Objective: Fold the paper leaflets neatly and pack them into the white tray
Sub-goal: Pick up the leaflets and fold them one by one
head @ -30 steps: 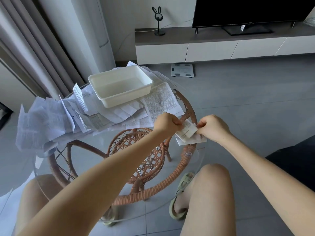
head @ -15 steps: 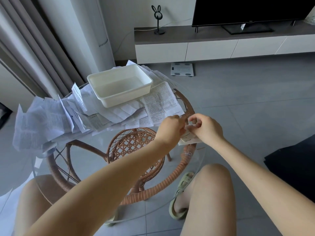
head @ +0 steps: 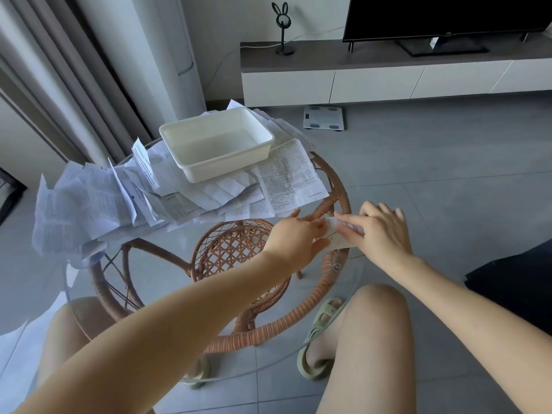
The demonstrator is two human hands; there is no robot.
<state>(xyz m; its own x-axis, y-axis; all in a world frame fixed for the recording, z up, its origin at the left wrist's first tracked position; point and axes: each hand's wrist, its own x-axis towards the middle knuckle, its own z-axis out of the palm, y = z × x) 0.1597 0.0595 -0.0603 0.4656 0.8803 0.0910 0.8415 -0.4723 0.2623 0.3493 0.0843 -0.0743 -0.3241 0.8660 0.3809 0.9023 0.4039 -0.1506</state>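
Note:
A small folded leaflet point(head: 334, 231) lies on the glass tabletop near its right edge. My right hand point(head: 379, 231) lies flat on it with straight fingers, pressing it down. My left hand point(head: 295, 237) touches the leaflet's left end with its fingers stretched out. The white tray point(head: 191, 164) stands at the back of the table with nothing in it. A heap of unfolded printed leaflets point(head: 89, 204) spreads under and to the left of the tray, and one flat sheet point(head: 289, 174) lies to its right.
The round glass table point(head: 167, 243) rests on a wicker frame point(head: 233, 249). My knees and sandalled feet show beneath it. A TV cabinet point(head: 373, 79), a bathroom scale point(head: 324, 118) on the floor and curtains at left stand beyond. A dark seat point(head: 513, 282) is at right.
Both hands have lowered the folded leaflet from the air onto the glass. Their pinching fingers have opened out flat on it.

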